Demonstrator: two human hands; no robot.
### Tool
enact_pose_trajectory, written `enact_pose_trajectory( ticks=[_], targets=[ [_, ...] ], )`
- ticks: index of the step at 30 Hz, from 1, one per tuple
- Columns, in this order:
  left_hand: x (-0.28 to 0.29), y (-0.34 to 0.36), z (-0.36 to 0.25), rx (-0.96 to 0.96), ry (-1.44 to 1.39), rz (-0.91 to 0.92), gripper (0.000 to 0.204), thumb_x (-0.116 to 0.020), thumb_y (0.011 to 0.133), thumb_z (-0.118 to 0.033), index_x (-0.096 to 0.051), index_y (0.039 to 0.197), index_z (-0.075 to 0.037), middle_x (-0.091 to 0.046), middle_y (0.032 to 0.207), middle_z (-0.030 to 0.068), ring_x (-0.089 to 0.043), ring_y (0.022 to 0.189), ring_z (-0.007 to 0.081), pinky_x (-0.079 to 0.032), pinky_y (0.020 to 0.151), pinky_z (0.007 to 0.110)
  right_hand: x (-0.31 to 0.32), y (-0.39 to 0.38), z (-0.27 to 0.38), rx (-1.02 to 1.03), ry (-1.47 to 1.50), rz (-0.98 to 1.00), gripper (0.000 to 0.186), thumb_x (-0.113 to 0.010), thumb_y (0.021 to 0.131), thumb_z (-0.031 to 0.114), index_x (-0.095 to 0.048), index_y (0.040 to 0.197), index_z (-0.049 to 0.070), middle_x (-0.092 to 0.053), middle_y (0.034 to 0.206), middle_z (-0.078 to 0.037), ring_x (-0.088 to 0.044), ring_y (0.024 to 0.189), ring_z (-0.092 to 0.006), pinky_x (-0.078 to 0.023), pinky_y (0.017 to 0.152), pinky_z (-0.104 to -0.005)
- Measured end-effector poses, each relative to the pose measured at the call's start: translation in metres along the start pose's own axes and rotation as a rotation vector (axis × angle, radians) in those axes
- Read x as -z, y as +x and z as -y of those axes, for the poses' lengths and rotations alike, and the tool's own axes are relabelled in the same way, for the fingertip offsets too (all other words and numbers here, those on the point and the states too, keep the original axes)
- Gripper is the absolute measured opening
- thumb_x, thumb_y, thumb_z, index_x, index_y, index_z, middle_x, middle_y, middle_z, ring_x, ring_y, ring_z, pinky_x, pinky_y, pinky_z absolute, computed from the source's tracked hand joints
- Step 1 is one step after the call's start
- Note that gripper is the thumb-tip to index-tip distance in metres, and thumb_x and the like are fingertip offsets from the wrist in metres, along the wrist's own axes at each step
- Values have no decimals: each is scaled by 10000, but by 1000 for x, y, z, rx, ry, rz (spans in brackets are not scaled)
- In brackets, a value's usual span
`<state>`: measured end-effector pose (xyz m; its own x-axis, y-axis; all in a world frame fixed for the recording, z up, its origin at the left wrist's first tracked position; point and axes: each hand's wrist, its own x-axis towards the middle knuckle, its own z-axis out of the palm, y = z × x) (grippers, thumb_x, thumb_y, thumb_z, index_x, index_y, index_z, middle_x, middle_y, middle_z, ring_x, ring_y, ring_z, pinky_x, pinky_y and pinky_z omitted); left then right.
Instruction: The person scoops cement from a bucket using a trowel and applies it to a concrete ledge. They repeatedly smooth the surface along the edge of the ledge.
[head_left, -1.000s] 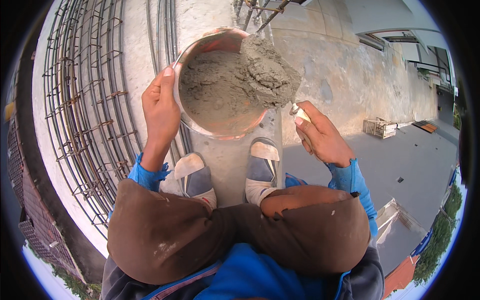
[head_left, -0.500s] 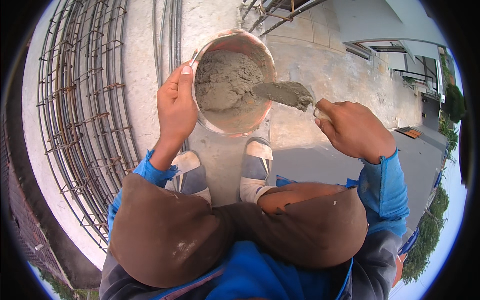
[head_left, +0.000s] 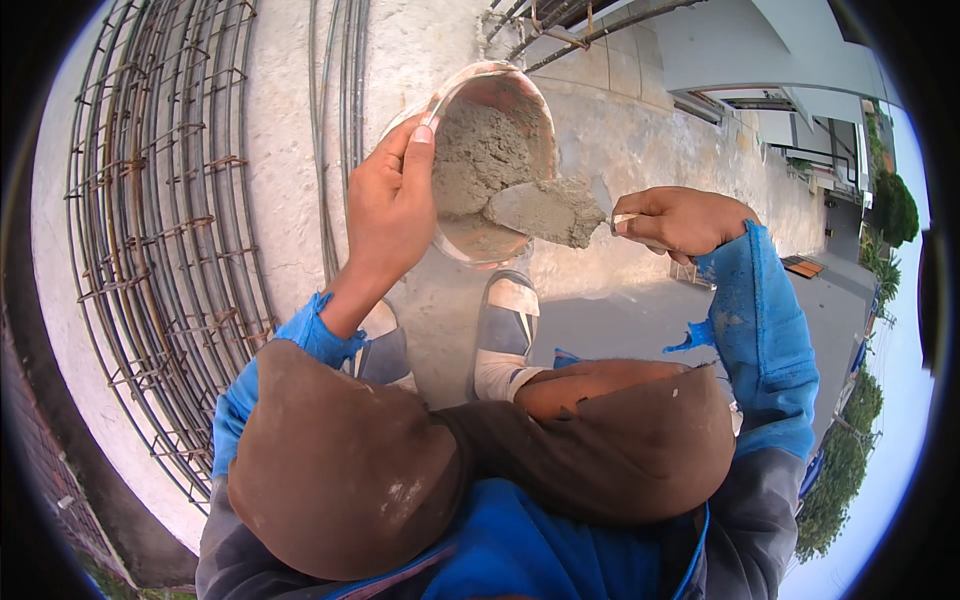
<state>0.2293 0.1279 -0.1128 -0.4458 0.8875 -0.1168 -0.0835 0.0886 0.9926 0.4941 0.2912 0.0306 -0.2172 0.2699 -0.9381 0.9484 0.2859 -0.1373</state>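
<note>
My left hand (head_left: 393, 205) is closed on the rim of a mortar-stained bucket (head_left: 548, 112), thumb on the outer edge. The bucket leans to the right, its mouth partly facing my right hand. Wet grey mortar (head_left: 472, 150) is heaped inside against its left and far walls. My right hand (head_left: 685, 222) is wrapped round the handle of a trowel (head_left: 520, 208). Mortar coats the blade, which lies across the bucket's near right rim with its tip inside. The fingers hide most of the trowel's handle.
Rebar cages (head_left: 165, 220) lie along the left, with loose steel bars (head_left: 350, 90) beside them. More rods (head_left: 590, 35) stick out at the far side. My shoes (head_left: 508, 315) stand just this side of the bucket. A low wall edge drops off at far left.
The bucket has tipped to the right, with my left hand moving right along with it. My right hand has come left and turned, and the trowel blade has shifted left and slightly nearer.
</note>
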Motion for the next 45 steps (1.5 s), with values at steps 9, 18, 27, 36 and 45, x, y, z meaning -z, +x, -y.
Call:
enact_pose_trajectory(
  ticks=[9,18,27,36,45],
  targets=[
    [13,4,0,22,-50,-27,423,-489,1159,-261,-673,1375,53,-752,1093,73,-640,990,92,-508,895,263,-34,-19,-73,34,772,39,354,-553,1088,334,-671,1256,45,-531,666,-28,-493,424,-118,-387,417,-269],
    [18,12,9,10,-52,-48,424,-484,1159,-231,-666,1373,85,-745,1177,91,-631,1073,101,-491,964,258,-143,-40,-154,167,1294,-276,379,-519,1101,324,-616,1300,16,-565,748,-53,-468,401,-124,-400,408,-253],
    [23,12,15,68,-85,23,432,-464,1169,-243,-662,1385,76,-739,1221,102,-667,1088,118,-524,956,268,-274,36,-237,-638,195,-527,405,-479,1102,344,-587,1369,58,-728,1202,-289,-674,1129,-521,-512,967,-625],
    [17,19,0,16,35,30,438,-483,1164,-256,-673,1373,79,-751,1214,114,-655,1122,124,-495,1010,268,-132,-21,-72,192,244,-808,391,-543,1103,331,-568,1389,66,-714,1037,-261,-705,937,-446,-555,817,-523],
    [-5,7,-5,-11,44,90,413,-504,1157,-274,-696,1341,43,-754,1048,56,-618,967,61,-504,865,254,-114,65,28,345,-174,-642,309,-516,1095,295,-502,1256,32,-689,938,-283,-701,859,-479,-546,778,-582]
  ],
)
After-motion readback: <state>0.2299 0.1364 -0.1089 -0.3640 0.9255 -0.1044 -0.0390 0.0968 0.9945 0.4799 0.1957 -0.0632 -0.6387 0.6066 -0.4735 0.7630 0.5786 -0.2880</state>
